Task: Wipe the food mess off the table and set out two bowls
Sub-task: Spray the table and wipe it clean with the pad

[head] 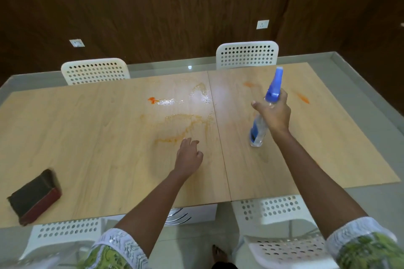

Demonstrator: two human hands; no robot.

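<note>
Right hand (274, 113) grips the tilted spray bottle (261, 124) — left hand (189, 158) hovers, fingers loosely spread, empty.

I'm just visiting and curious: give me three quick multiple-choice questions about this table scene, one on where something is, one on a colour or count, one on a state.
1. Where does the sponge lie?
A. near left corner of the table
B. far right corner
C. on a chair

2. What colour is the spray bottle's trigger head?
A. red
B. blue
C. green

3. What is the left hand doing?
A. gripping the sponge
B. holding a bowl
C. holding nothing, fingers loose above the table

Answers:
1 A: the sponge sits by the table's near left edge.
2 B: the spray bottle, in the right hand, has a blue head.
3 C: the left hand is empty near the orange smears.
</note>
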